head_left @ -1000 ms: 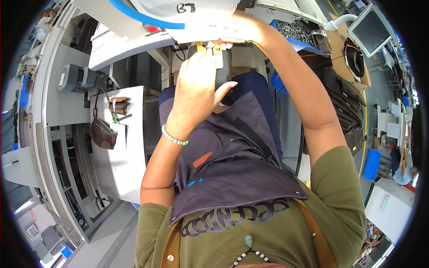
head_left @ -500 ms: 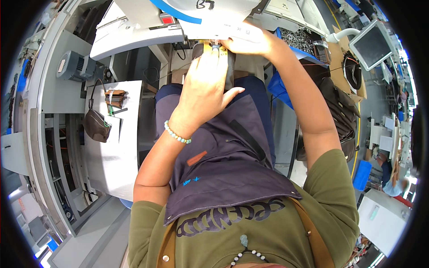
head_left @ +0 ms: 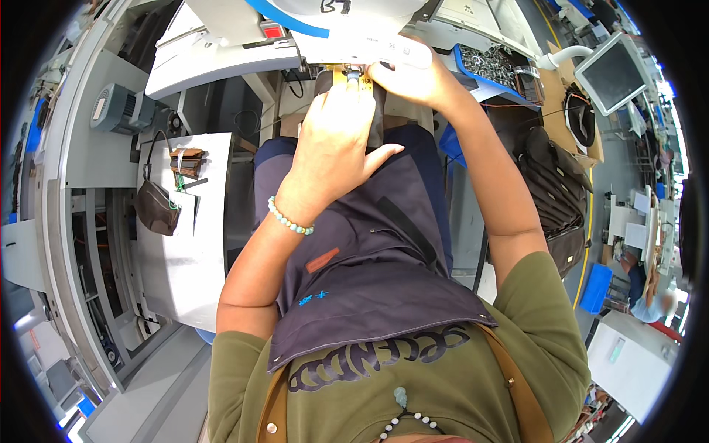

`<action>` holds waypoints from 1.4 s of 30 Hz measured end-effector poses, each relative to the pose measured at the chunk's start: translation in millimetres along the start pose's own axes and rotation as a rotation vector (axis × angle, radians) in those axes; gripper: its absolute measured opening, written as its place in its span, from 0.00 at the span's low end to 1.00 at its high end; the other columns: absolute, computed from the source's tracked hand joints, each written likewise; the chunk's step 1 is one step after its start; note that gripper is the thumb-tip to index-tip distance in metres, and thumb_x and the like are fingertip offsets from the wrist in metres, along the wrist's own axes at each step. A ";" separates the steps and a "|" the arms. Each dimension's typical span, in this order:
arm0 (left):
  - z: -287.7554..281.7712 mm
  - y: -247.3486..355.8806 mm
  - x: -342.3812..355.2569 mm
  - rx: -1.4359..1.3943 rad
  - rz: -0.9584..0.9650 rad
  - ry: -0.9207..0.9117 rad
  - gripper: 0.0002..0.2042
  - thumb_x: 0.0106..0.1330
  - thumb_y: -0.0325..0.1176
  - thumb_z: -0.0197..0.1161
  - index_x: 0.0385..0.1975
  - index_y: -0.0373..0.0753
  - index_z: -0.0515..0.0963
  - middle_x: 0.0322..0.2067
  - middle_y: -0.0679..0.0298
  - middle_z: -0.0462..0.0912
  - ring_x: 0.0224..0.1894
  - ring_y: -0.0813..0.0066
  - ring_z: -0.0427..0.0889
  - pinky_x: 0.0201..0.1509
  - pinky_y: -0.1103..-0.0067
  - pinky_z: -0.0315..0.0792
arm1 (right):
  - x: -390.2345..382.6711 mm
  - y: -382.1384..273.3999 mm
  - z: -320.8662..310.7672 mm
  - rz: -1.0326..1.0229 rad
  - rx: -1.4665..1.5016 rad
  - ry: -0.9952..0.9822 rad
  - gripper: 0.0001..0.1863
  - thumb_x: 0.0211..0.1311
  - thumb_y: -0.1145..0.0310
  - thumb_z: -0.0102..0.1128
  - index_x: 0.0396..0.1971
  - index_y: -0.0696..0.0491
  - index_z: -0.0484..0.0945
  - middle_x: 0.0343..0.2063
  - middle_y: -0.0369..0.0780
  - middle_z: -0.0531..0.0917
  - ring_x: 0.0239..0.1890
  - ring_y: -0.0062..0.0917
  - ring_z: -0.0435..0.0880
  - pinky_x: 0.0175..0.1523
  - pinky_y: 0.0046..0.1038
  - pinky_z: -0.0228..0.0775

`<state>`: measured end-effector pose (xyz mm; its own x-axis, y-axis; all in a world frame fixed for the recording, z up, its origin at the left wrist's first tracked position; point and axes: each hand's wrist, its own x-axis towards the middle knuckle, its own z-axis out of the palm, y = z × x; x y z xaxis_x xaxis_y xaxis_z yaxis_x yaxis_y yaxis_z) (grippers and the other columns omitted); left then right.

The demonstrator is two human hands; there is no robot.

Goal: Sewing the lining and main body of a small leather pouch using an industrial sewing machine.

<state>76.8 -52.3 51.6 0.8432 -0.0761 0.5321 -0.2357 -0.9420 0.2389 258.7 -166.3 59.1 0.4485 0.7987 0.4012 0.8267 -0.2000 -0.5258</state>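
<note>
My left hand [head_left: 336, 136] lies with stretched fingers over a dark, leather-like piece [head_left: 377, 122] at the front of a white sewing-type machine [head_left: 354, 18]. Its thumb stands away from the other fingers, pointing right. At the fingertips is a small metal part [head_left: 354, 73] of the machine, flanked by yellow. Reaching in from the right, my right hand [head_left: 413, 77] has a fingertip beside that metal part. The rest of its fingers are lost behind the machine's edge and in bright glare, so what they hold does not show.
On a white side table [head_left: 181, 273] at left lie a brown pouch [head_left: 159, 208] and a stack of brown strips [head_left: 187, 162]. At right are a blue-edged tray of metal hardware [head_left: 491, 70], dark bags [head_left: 554, 192] and a screen on an arm [head_left: 611, 74]. A person works far right.
Both hands stay at the same spot under the machine. My right forearm and elbow have shifted slightly left, and the whole view has moved a little.
</note>
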 end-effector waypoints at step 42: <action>2.0 -4.0 -0.9 -0.040 -0.003 -0.014 0.40 0.51 0.55 0.76 0.53 0.24 0.75 0.53 0.41 0.79 0.60 0.47 0.76 0.64 0.61 0.69 | -25.7 4.8 24.6 -0.041 0.099 0.138 0.15 0.60 0.68 0.62 0.46 0.53 0.87 0.50 0.44 0.86 0.50 0.40 0.85 0.57 0.34 0.77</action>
<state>78.0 -49.2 48.6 0.8506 -0.0781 0.5200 -0.2519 -0.9286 0.2726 242.8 -173.8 27.8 0.4631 0.7184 0.5190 0.8108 -0.1069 -0.5755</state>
